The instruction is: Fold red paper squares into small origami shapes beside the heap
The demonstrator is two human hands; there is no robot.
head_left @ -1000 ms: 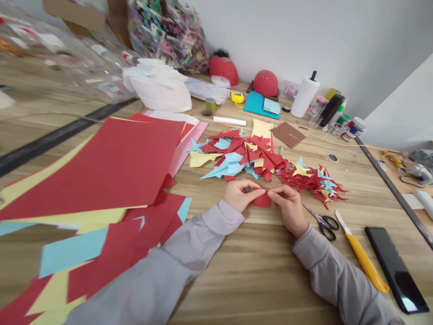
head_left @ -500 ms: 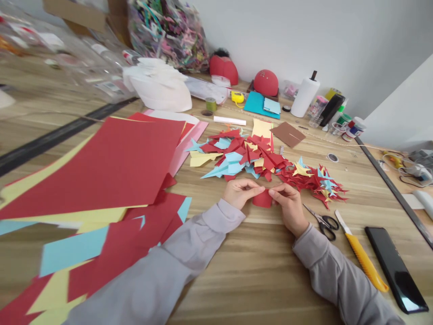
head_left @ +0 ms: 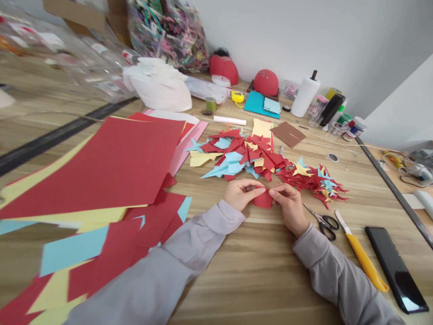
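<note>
A small piece of red paper (head_left: 262,200) is held just above the wooden table, between my two hands. My left hand (head_left: 241,194) pinches its upper left edge between thumb and fingers. At its upper right edge, my right hand (head_left: 287,202) has the same kind of pinch. Right behind the hands lies a pile of folded red, blue and yellow paper pieces (head_left: 241,153). A second pile of smaller pointed folded pieces (head_left: 314,178) adjoins it on the right.
Large red sheets (head_left: 128,162) and cut strips cover the left side. Scissors (head_left: 326,223), a yellow-handled knife (head_left: 363,259) and a black phone (head_left: 395,268) lie at the right. Farther back are a brown paper square (head_left: 288,134), a white roll (head_left: 305,97) and a tape measure (head_left: 237,96).
</note>
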